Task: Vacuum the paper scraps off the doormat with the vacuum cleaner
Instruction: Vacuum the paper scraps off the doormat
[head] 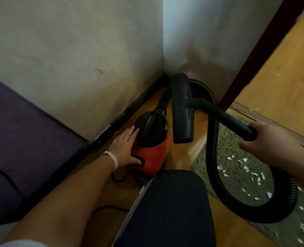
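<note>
Pale plaster walls (76, 50) meet in a corner ahead of us, with a dark skirting board (129, 107) running along their foot and a wooden floor (181, 152) below. At the left edge we see a dark purple surface (23, 131); at the right, a dark door frame (260, 56) stands beside more wood flooring. On the floor by the corner sits our vacuum cleaner (151, 148), red-bodied with a black top. Our left hand (124, 148) rests flat on it, fingers spread wide across the black top and thumb on the red body, with a white band (114, 162) at the wrist. Our right hand (265, 139) is closed around the black wand (224, 116), whose wide nozzle (181, 107) hangs above the floor near the corner. From it the ribbed black hose (213, 166) loops down across the green shaggy doormat (236, 175), which lies to the right of the machine. White paper scraps (251, 170) are scattered over the doormat. Our dark-clad knee (174, 207) fills the foreground.
</note>
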`<action>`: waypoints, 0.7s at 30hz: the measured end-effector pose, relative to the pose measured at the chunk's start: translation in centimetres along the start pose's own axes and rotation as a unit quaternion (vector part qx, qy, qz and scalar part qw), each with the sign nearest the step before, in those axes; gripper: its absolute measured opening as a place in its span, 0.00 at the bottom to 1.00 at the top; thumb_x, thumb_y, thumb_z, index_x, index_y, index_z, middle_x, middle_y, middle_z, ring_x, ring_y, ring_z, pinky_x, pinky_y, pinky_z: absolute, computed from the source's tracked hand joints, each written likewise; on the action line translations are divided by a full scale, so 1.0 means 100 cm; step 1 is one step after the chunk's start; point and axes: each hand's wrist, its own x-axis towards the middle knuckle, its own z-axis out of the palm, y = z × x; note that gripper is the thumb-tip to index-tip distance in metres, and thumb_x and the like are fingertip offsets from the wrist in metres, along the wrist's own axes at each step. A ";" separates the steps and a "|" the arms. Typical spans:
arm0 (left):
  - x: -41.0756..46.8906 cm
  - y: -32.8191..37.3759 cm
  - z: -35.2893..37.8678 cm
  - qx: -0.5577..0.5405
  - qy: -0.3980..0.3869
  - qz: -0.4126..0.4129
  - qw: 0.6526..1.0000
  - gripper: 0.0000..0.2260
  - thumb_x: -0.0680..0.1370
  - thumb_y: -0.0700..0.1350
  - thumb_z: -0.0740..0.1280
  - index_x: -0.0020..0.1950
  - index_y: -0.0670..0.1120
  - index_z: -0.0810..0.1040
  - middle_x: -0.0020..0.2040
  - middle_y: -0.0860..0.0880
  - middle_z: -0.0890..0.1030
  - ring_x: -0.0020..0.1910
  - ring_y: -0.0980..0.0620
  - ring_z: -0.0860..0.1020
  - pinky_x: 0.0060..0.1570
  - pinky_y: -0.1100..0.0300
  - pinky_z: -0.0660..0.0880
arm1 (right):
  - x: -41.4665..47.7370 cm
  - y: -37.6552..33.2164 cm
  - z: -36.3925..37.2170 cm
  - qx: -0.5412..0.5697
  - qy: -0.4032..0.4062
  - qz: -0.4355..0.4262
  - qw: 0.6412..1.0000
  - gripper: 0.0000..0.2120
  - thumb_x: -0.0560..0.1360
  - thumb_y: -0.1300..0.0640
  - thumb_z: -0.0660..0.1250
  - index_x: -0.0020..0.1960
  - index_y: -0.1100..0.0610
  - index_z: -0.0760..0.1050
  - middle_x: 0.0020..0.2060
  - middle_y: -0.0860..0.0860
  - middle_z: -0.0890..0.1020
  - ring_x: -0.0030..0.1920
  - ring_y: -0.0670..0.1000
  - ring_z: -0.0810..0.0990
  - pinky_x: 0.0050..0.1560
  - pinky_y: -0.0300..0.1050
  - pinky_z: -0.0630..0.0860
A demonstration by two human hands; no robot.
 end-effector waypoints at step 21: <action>0.029 -0.007 0.003 0.033 -0.030 0.094 0.995 0.60 0.63 0.71 0.73 0.79 0.55 0.34 0.70 0.60 0.21 0.78 0.46 0.37 0.76 0.44 0.50 | -0.011 -0.009 0.010 -0.019 -0.028 0.042 0.999 0.10 0.72 0.51 0.73 0.48 0.50 0.74 0.32 0.50 0.78 0.30 0.49 0.77 0.27 0.39 0.68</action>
